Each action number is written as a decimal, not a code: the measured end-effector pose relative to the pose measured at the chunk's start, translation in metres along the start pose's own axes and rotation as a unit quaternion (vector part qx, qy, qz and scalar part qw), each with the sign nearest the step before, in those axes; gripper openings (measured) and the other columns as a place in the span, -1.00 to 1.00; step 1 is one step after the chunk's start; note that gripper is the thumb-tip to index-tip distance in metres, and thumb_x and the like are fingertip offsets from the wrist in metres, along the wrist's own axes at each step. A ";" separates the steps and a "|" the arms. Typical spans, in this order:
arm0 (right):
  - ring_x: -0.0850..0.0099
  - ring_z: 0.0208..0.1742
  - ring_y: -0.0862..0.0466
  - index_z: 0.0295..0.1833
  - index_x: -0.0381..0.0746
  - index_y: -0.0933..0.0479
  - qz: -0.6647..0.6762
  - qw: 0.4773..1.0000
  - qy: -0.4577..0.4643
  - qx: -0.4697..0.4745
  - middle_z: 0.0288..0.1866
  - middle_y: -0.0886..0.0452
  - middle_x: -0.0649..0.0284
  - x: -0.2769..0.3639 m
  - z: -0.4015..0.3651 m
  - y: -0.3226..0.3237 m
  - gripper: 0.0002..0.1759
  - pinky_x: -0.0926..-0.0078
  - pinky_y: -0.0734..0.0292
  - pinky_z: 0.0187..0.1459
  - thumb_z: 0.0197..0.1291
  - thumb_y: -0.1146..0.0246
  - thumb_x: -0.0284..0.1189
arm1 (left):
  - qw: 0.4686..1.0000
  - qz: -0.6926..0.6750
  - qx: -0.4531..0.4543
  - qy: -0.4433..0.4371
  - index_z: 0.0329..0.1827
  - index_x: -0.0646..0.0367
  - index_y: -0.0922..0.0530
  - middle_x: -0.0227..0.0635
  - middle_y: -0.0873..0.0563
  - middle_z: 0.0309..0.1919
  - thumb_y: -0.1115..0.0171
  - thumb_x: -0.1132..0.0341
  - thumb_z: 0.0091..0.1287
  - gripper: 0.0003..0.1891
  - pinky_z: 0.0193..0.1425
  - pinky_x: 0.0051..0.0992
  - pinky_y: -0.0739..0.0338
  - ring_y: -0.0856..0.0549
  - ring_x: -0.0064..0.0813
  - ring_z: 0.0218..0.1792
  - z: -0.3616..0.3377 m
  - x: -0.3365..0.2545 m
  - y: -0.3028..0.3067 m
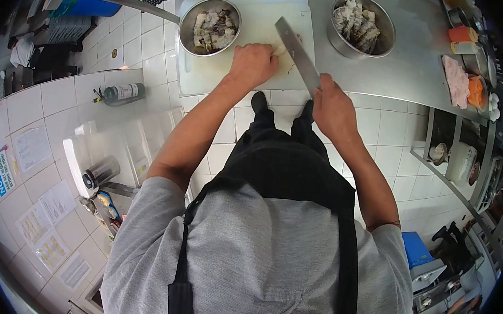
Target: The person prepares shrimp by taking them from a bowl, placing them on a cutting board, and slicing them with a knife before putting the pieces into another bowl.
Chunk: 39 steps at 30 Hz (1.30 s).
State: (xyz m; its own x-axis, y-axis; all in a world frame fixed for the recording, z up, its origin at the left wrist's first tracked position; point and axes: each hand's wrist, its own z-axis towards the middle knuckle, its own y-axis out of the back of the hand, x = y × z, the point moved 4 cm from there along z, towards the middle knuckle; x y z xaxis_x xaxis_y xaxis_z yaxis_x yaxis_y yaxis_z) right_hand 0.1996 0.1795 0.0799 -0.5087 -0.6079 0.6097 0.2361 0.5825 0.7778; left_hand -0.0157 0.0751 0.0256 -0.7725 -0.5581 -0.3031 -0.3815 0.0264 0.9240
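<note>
My right hand point(333, 106) grips the handle of a large knife point(295, 49), its blade angled up and left over the white cutting board point(211, 74). My left hand point(252, 64) is closed on a small pale piece of food on the board, just left of the blade. A steel bowl of cut pieces point(210, 26) stands on the board's upper left. A second steel bowl of larger pieces point(361, 25) stands on the steel counter to the right of the board.
On the steel counter point(400, 74) at right lie a pink cloth point(456, 80), orange and white containers point(463, 35) and small tubs. A bottle point(122, 93) lies on a tiled ledge at left. White tiled floor lies below, with shelves at right.
</note>
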 end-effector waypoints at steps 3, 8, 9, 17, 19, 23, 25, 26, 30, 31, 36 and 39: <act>-0.18 -0.18 -0.80 0.17 -0.31 -0.40 -0.064 0.997 0.034 0.023 -0.12 -0.70 -0.14 0.005 0.002 -0.014 -0.75 -0.09 -0.75 -0.14 0.47 -0.21 -0.52 | 0.997 0.036 0.061 -0.005 -0.19 0.17 -0.80 -0.14 -0.83 -0.26 -0.30 0.25 0.33 -0.79 0.03 0.10 -0.66 -0.85 0.00 -0.17 0.004 -0.006 0.011; -0.02 -0.25 -0.83 0.12 -0.29 -0.40 -0.166 0.983 0.045 0.059 -0.12 -0.66 -0.08 0.011 0.006 -0.011 -0.71 0.08 -0.79 -0.22 0.31 -0.22 -0.58 | 0.989 -0.043 -0.124 -0.063 -0.10 0.16 -0.83 -0.09 -0.82 -0.22 -0.34 0.24 0.31 -0.76 0.04 0.01 -0.72 -0.84 0.02 -0.19 -0.003 -0.006 0.001; -0.02 -0.25 -0.83 0.12 -0.29 -0.40 -0.170 0.982 0.047 0.062 -0.12 -0.66 -0.08 0.012 0.004 -0.007 -0.71 0.08 -0.79 -0.22 0.31 -0.22 -0.58 | 0.989 -0.075 -0.115 -0.053 -0.03 0.15 -0.84 -0.05 -0.81 -0.18 -0.37 0.24 0.31 -0.73 0.07 -0.02 -0.74 -0.83 0.06 -0.17 -0.004 -0.005 -0.002; -0.03 -0.27 -0.84 0.10 -0.27 -0.42 -0.180 0.981 0.059 0.044 -0.11 -0.67 -0.09 0.018 0.038 -0.023 -0.76 0.10 -0.80 -0.24 0.35 -0.20 -0.55 | 0.985 -0.091 -0.137 -0.048 0.00 0.13 -0.84 -0.07 -0.81 -0.19 -0.39 0.24 0.30 -0.72 0.06 -0.03 -0.74 -0.83 0.05 -0.16 -0.005 -0.006 -0.008; -0.05 -0.27 -0.83 0.10 -0.27 -0.42 -0.178 0.981 0.065 0.042 -0.11 -0.67 -0.09 0.021 0.038 -0.018 -0.76 0.09 -0.80 -0.24 0.36 -0.20 -0.55 | 0.987 -0.086 -0.128 -0.041 0.00 0.14 -0.84 -0.07 -0.81 -0.19 -0.39 0.24 0.30 -0.71 0.06 -0.04 -0.75 -0.83 0.05 -0.16 -0.005 -0.005 -0.009; -0.06 -0.26 -0.83 0.10 -0.28 -0.43 -0.178 0.980 0.073 0.054 -0.10 -0.67 -0.10 0.027 0.017 0.003 -0.76 0.08 -0.80 -0.23 0.36 -0.19 -0.55 | 0.979 -0.124 -0.161 -0.024 -0.03 0.15 -0.84 -0.06 -0.81 -0.21 -0.42 0.23 0.29 -0.73 0.06 -0.02 -0.74 -0.83 0.05 -0.17 -0.002 0.003 -0.018; -0.06 -0.25 -0.83 0.10 -0.28 -0.43 -0.187 0.978 0.060 0.075 -0.10 -0.67 -0.11 0.027 0.008 0.000 -0.76 0.08 -0.80 -0.23 0.36 -0.19 -0.55 | 0.977 -0.135 -0.162 -0.015 -0.04 0.15 -0.84 -0.06 -0.81 -0.22 -0.43 0.23 0.29 -0.74 0.04 -0.02 -0.74 -0.83 0.05 -0.17 -0.003 0.004 -0.018; -0.06 -0.24 -0.83 0.10 -0.28 -0.43 -0.194 0.976 0.045 0.092 -0.10 -0.67 -0.11 0.024 0.006 -0.002 -0.76 0.07 -0.80 -0.22 0.35 -0.19 -0.56 | 0.977 -0.136 -0.159 -0.028 -0.06 0.15 -0.83 -0.05 -0.81 -0.22 -0.43 0.24 0.29 -0.75 0.04 -0.03 -0.74 -0.83 0.06 -0.17 -0.004 0.004 -0.017; -0.10 -0.23 -0.82 0.11 -0.28 -0.43 -0.183 0.979 0.048 0.069 -0.09 -0.67 -0.13 0.025 0.032 -0.017 -0.75 0.03 -0.79 -0.20 0.35 -0.18 -0.57 | 0.974 -0.136 -0.173 -0.050 -0.10 0.19 -0.83 -0.03 -0.81 -0.23 -0.43 0.25 0.29 -0.76 0.01 -0.06 -0.75 -0.84 0.06 -0.16 -0.007 0.001 -0.014; -0.12 -0.23 -0.82 0.11 -0.28 -0.43 -0.171 0.981 0.058 0.068 -0.09 -0.66 -0.13 0.026 0.040 -0.019 -0.75 0.02 -0.79 -0.19 0.35 -0.18 -0.58 | 0.974 -0.134 -0.173 -0.053 -0.10 0.19 -0.83 -0.03 -0.81 -0.23 -0.43 0.25 0.29 -0.76 0.01 -0.06 -0.75 -0.84 0.06 -0.16 -0.008 0.001 -0.012; -0.16 -0.20 -0.81 0.12 -0.29 -0.43 -0.152 0.984 0.073 0.064 -0.10 -0.67 -0.14 0.035 0.026 0.002 -0.74 -0.02 -0.79 -0.15 0.35 -0.17 -0.58 | 0.977 -0.144 -0.156 0.021 -0.11 0.21 -0.83 -0.02 -0.82 -0.22 -0.46 0.22 0.30 -0.75 0.03 -0.05 -0.74 -0.83 0.08 -0.16 -0.009 0.005 -0.012; -0.15 -0.19 -0.81 0.12 -0.29 -0.43 -0.176 0.979 0.046 0.091 -0.10 -0.67 -0.14 0.035 0.017 0.006 -0.74 -0.02 -0.78 -0.14 0.35 -0.17 -0.59 | 0.976 -0.147 -0.158 -0.012 -0.10 0.21 -0.83 -0.02 -0.82 -0.21 -0.46 0.22 0.31 -0.75 0.04 -0.05 -0.74 -0.83 0.08 -0.15 -0.006 0.010 -0.018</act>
State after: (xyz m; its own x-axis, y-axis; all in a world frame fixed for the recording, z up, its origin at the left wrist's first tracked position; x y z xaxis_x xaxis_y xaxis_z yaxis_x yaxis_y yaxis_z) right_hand 0.1692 0.1708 0.1038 -0.4527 -0.8297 0.3266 -0.0955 0.4093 0.9074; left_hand -0.0134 0.0641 0.0078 -0.6657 -0.4832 -0.5687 -0.4164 -0.3918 0.8204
